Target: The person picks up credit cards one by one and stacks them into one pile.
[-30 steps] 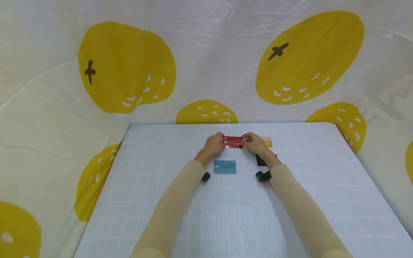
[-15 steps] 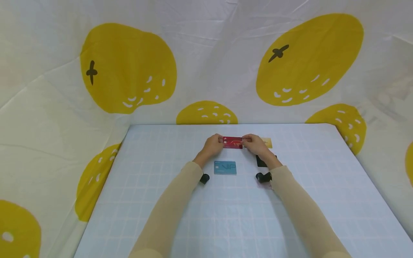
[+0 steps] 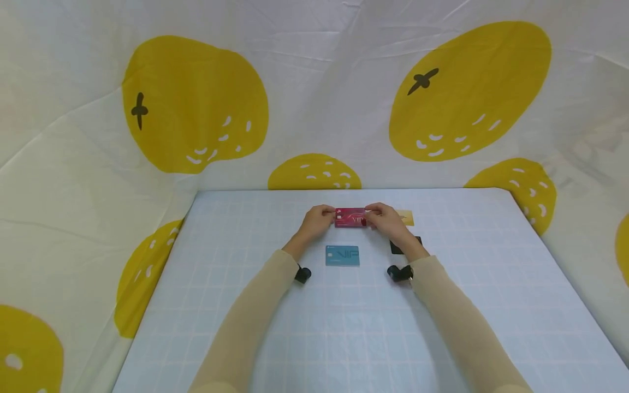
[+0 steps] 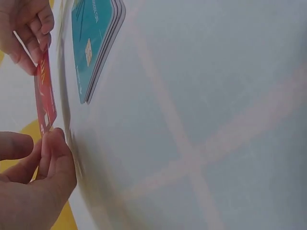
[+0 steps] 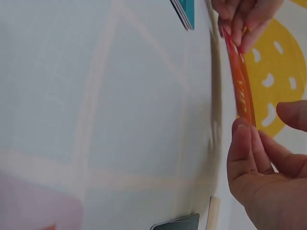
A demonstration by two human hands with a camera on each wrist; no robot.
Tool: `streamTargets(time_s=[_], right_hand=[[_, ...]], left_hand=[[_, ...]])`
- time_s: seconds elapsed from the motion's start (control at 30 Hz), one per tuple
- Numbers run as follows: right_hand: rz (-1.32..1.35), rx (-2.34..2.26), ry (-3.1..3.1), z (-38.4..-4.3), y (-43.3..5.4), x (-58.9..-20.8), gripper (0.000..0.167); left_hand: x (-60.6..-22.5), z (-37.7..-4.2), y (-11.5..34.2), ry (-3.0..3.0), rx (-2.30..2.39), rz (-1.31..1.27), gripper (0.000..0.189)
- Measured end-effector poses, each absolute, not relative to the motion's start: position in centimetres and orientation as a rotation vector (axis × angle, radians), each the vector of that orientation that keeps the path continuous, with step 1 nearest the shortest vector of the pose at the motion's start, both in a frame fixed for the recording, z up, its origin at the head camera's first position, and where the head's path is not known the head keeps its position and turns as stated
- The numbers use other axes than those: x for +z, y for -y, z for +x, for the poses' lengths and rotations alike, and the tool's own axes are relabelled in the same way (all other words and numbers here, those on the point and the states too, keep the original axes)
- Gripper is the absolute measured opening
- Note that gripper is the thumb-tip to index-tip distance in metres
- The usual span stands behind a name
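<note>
A red card marked VIP stretches between my two hands near the table's far side. My left hand pinches its left end between thumb and fingers, and my right hand pinches the right end. Both wrist views show the red card edge-on, seemingly raised, with a shadow on the table beside it. Nearer to me lies a small stack of teal VIP cards. Its layered edges show in the left wrist view.
Behind my right hand lies a gold card, partly hidden. A black card sits under my right wrist, showing layered edges in the right wrist view. The pale checked tabletop meets a fruit-print curtain at the back.
The red card has shifted slightly left, and both hands with it, the left one more. My left forearm has swung outward. The teal, gold and black cards stay put.
</note>
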State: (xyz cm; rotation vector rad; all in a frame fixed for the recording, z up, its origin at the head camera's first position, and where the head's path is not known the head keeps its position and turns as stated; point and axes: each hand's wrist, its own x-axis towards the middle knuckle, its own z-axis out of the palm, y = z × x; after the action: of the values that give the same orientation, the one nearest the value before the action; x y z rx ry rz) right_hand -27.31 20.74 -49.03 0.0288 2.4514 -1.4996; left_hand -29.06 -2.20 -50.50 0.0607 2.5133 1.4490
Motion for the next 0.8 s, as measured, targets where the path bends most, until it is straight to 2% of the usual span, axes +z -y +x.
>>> streamTargets(time_s=[0.53, 0.8], right_hand=[[-0.085, -1.529, -2.507, -24.7, -19.7, -47.4, 0.042], [-0.099, -1.581, -2.461, -22.9, -19.4, -47.2, 0.040]], left_hand=[[-48.9, -26.9, 3.8, -2.430, 1.615, -0.016, 0.030], [-48.4, -24.6, 5.3, -2.478, 1.572, 0.084, 0.030]])
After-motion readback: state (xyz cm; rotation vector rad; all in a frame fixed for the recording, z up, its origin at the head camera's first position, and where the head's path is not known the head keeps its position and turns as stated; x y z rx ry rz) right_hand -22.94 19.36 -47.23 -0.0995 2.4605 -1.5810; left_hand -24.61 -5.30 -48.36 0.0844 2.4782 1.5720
